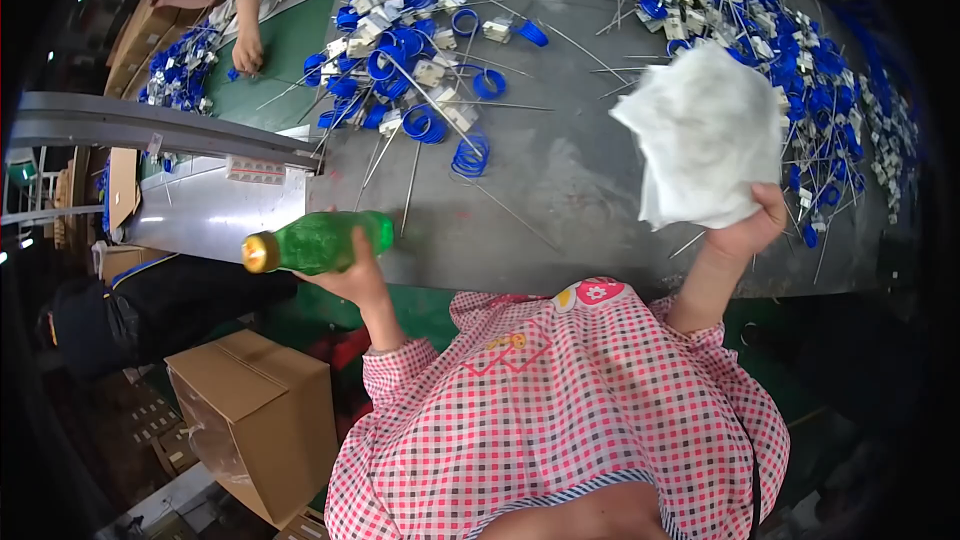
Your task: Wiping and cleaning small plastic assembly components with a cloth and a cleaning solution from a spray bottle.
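Observation:
My left hand (357, 278) is wrapped round a green bottle (318, 242) with a gold cap, held tilted on its side over the table's near edge. The cap points left. On the right, my right hand (752, 227) grips a white cloth (705, 135) by its lower corner. The cloth is folded or stacked in layers, and greyish smudges mark its middle. It hangs above the table and hides part of a heap behind it. Beyond the bottle lies a pile of blue coiled cables with white connectors and thin metal rods (400, 65).
A larger heap of the same coiled parts (820, 110) covers the table's (560, 210) right side. A metal rail (170, 125) crosses at left. Past it, a co-worker's hand (247, 52) reaches toward blue parts on a green surface. A cardboard box (262, 410) stands lower left.

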A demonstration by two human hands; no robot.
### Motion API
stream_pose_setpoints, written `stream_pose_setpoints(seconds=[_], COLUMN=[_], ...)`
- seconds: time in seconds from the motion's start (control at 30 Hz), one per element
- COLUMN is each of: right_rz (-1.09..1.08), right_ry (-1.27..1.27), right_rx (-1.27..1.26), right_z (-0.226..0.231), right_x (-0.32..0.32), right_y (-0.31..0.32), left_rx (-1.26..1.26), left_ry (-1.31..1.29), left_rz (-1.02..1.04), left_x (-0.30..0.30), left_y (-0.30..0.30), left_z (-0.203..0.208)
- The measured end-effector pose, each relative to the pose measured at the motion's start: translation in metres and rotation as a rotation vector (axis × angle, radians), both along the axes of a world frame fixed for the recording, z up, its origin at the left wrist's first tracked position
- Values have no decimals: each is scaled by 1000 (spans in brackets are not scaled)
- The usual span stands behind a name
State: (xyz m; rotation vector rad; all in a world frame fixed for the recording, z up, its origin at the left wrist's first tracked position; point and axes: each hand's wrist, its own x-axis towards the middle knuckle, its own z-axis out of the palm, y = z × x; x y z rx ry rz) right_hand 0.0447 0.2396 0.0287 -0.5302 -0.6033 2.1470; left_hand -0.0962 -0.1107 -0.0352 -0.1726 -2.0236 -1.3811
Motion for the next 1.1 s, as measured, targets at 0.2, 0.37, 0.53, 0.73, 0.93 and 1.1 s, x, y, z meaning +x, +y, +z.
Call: stream_pose_setpoints(seconds=[0.2,0.37,0.53,0.73,0.93,1.1], right_rz=[-175,-326,-502,-643,-668,-692], right_ry=[-23,-5,-10,12,98,90], right_rx=[126,148,160,151,178,106], right_z=[3,12,15,19,0,-10], right_x=[35,60,77,113,145,165], right_y=[30,39,50,65,72,55], left_rx=[-103,-110,1,-302,-345,-913], left_ry=[51,-71,-191,255,143,160], left_rz=[350,549,572,648,-577,-1336], left_x=[-42,-63,-41,-12,25,62], left_y=[-41,-68,-35,-30,160,311], left_z=[-7,-28,-16,1,99,29])
